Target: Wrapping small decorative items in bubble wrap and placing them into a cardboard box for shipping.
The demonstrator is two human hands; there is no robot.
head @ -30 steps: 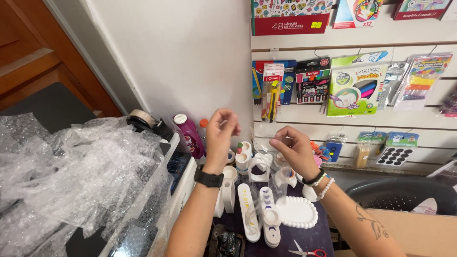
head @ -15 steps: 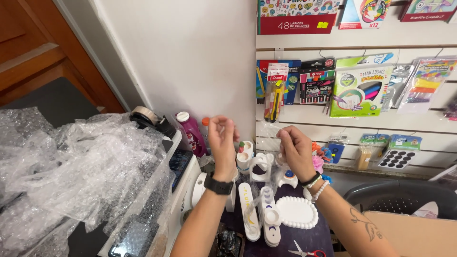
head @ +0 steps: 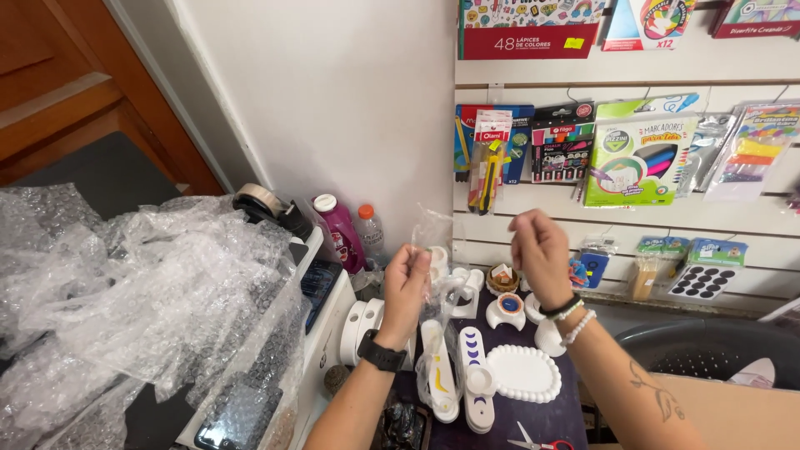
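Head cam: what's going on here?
A person stands at a dark table crowded with small white ceramic pieces. The left hand pinches a clear plastic bag that hangs over a long white holder; the right hand is raised beside it, apparently gripping the bag's top. Crumpled bubble wrap lies to the left.

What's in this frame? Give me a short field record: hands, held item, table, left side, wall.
left hand: raised, pinching a clear plastic bag; black watch on wrist
right hand: raised, beside the bag, contact unclear; bead bracelets on wrist
table: dark, with white oval tray, white moon-phase holder, scissors
left side: bubble wrap, purple bottle
wall: hanging stationery packs
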